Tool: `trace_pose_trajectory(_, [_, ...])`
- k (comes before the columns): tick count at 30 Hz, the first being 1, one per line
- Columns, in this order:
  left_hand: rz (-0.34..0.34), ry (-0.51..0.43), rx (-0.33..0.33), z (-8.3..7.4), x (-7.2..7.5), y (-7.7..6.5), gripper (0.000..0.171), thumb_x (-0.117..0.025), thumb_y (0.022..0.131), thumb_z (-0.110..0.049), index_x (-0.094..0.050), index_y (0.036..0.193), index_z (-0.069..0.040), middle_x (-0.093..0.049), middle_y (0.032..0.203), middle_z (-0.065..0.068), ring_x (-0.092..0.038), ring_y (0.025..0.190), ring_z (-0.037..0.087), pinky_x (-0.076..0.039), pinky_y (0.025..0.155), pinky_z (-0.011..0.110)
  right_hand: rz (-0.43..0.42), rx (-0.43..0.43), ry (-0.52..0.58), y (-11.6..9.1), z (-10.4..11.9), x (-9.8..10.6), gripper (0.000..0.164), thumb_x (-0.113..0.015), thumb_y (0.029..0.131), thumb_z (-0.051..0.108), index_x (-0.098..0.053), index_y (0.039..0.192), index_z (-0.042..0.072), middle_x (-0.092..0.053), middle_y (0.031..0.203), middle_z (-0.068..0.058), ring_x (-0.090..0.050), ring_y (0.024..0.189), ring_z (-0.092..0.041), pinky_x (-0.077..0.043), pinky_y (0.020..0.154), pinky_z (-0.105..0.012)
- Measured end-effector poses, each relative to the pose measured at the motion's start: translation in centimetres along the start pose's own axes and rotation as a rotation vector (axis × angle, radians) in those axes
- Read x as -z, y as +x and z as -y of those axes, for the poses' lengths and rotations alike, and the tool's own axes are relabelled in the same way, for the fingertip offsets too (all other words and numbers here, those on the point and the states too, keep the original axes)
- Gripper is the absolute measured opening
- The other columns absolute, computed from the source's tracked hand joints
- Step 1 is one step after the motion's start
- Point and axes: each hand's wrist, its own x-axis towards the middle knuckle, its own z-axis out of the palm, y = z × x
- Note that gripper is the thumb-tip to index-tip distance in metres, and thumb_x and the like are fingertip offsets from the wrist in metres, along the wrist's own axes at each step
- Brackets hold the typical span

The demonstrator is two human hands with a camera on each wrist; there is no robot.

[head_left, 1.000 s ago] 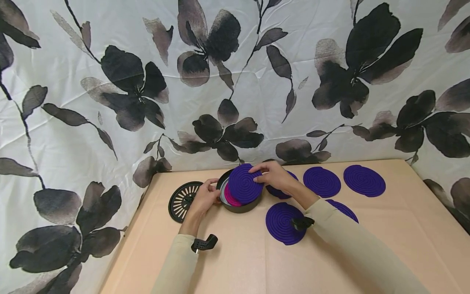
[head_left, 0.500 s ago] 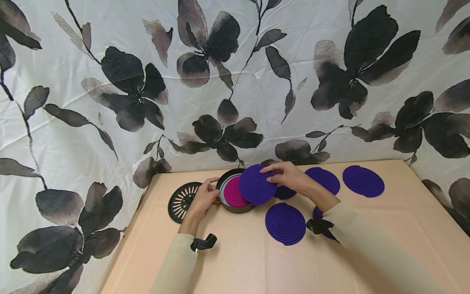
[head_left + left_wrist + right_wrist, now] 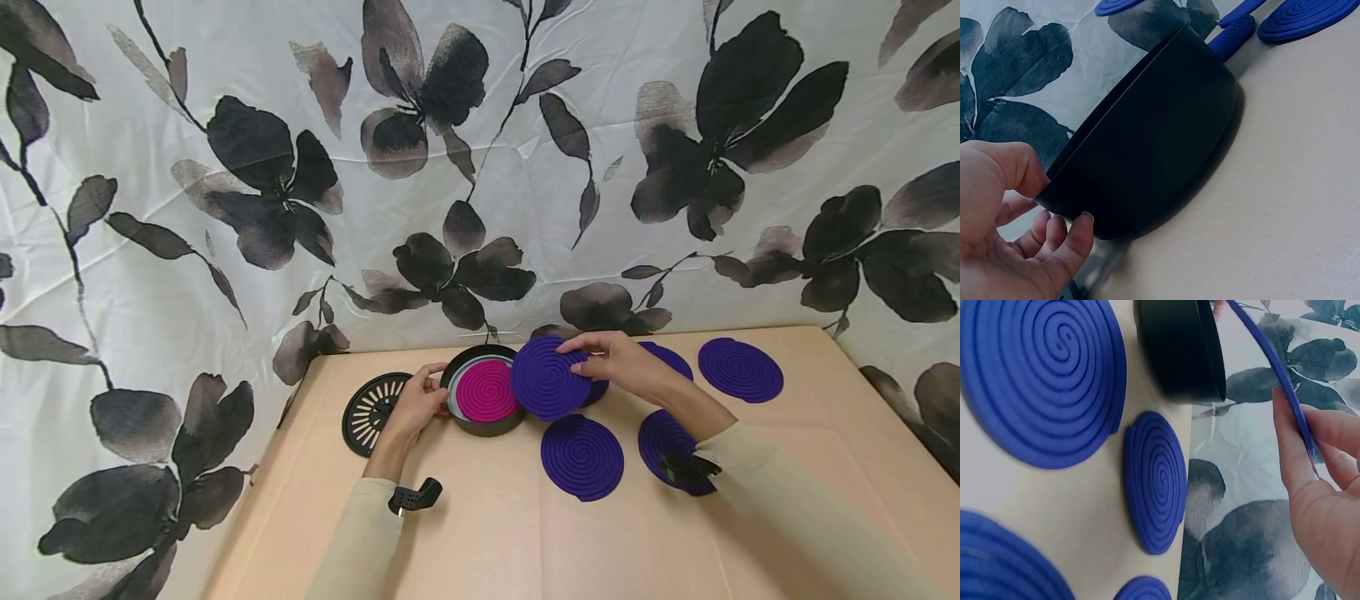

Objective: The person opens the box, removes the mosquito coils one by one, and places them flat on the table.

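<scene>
A purple spiral coaster [image 3: 550, 382] is pinched at its edge between the thumb and fingers of my right hand [image 3: 618, 367], held up just right of a round black container [image 3: 487, 429]. The right wrist view shows that coaster [image 3: 1280, 369] nearly edge-on, clear of the table. My left hand [image 3: 418, 404] grips the container's left rim; in the left wrist view, thumb and fingers of the left hand [image 3: 1029, 219] pinch the wall of the black container [image 3: 1160, 131]. Inside the container lies a pink spiral disc [image 3: 486, 392] on a grey surface.
Several purple coasters lie on the table [image 3: 480, 525]: one at front [image 3: 582, 458], one under the right wrist [image 3: 667, 446], one at far right [image 3: 741, 369], others partly covered by the right hand. A black slotted lid [image 3: 372, 408] lies left. Floral fabric [image 3: 540, 183] hangs behind.
My right hand has moved right with the purple coaster, from over the container to beside it, uncovering the pink disc. The left hand has stayed on the rim.
</scene>
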Motion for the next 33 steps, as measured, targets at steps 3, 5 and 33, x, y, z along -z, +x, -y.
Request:
trace_pose_trajectory(3, [0.000, -0.003, -0.003, 0.1, 0.1, 0.0, 0.052, -0.057, 0.089, 0.008, -0.056, 0.140, -0.004, -0.040, 0.087, 0.003, -0.050, 0.068, 0.014, -0.055, 0.062, 0.029, -0.011, 0.003, -0.011, -0.7, -0.3, 0.5, 0.037, -0.067, 0.095, 0.014, -0.066, 0.132, 0.010, -0.050, 0.147, -0.015, -0.052, 0.131, -0.036, -0.052, 0.097, -0.039])
trace_pose_trajectory(5, [0.000, -0.003, 0.000, 0.0, 0.0, 0.0, 0.052, -0.058, 0.089, 0.008, -0.056, 0.139, -0.004, -0.040, 0.087, 0.003, -0.050, 0.068, 0.014, -0.055, 0.062, 0.030, -0.026, -0.006, -0.026, -1.1, -0.4, 0.9, 0.037, -0.068, 0.095, 0.015, -0.066, 0.132, 0.011, -0.050, 0.147, -0.015, -0.053, 0.129, -0.036, -0.053, 0.094, -0.038])
trace_pose_trajectory(33, [-0.030, 0.031, 0.037, -0.4, -0.7, 0.7, 0.053, -0.057, 0.092, 0.006, -0.055, 0.142, -0.007, -0.041, 0.091, 0.004, -0.050, 0.073, 0.015, -0.056, 0.065, 0.030, -0.051, -0.035, -0.016, -5.4, -2.3, 7.6, 0.041, -0.066, 0.098, 0.017, -0.060, 0.138, 0.010, -0.044, 0.153, -0.016, -0.051, 0.132, -0.034, -0.055, 0.090, -0.028])
